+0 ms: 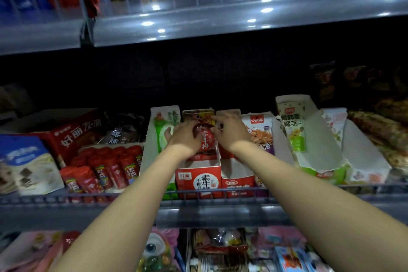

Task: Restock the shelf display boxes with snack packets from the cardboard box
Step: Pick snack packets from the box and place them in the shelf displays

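hands showing: 2 (pixel 184 136) (pixel 229 131) | display boxes sitting on mid shelf: approx 6 (pixel 198 180) | shelf tiers showing: 3 (pixel 220 210)

Two bare forearms show, both uncovered from the lower edge of the view up to the wrists; no sleeve or cuff reaches into sight on either one; the left hand (pixel 186 137) wears no glove, ring or band that can be made out; the right hand (pixel 230 133) is likewise ungloved; its wrist carries no watch or bracelet; the fingers (pixel 217 120) are slim, with short plain nails, though blur and dim light hide finer detail.
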Demonstrator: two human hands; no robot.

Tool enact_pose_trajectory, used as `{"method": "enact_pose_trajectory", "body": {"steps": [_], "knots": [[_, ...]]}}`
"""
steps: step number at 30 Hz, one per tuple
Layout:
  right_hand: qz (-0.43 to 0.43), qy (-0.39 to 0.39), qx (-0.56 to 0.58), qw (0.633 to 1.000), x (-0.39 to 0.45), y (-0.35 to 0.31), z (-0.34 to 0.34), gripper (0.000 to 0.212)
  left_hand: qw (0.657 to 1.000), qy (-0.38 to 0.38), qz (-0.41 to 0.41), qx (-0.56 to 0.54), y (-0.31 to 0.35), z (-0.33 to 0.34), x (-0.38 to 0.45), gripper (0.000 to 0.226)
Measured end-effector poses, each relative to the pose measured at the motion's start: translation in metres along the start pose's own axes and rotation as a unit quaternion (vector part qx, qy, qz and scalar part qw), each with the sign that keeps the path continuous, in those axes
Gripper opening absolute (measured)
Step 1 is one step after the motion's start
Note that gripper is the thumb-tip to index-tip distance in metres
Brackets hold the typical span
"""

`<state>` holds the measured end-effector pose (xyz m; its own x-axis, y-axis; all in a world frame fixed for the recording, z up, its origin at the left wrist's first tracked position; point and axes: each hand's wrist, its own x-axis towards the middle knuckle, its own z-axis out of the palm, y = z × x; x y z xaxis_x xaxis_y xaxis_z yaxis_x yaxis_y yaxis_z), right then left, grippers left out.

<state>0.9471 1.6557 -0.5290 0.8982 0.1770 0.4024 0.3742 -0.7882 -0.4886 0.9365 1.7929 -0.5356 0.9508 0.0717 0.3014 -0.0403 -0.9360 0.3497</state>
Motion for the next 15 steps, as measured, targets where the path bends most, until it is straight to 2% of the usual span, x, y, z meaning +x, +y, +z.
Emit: {"method": "enact_pose_trajectory", "body": {"steps": [3, 7, 11, 15], "knots": [[0.014, -0.014, 0.013, 1.000, -0.006, 0.004, -0.002, 0.042, 0.998, -0.033, 0.002, 0.059, 0.003, 0.002, -0.004, 0.050], [0.026, -0.015, 0.041, 0.999, -0.025, 0.008, -0.009, 0.042, 0.997, -0.055, -0.008, 0.058, 0.005, -0.002, -0.013, 0.049], [0.015, -0.006, 0.086, 0.996, -0.057, 0.012, -0.017, 0.042, 1.000, -0.007, -0.017, -0.019, 0.014, -0.012, -0.037, 0.043], [-0.003, 0.010, 0.105, 0.994, -0.097, 0.015, -0.030, 0.041, 0.993, 0.062, 0.022, -0.094, 0.028, -0.017, -0.080, 0.035]]}}
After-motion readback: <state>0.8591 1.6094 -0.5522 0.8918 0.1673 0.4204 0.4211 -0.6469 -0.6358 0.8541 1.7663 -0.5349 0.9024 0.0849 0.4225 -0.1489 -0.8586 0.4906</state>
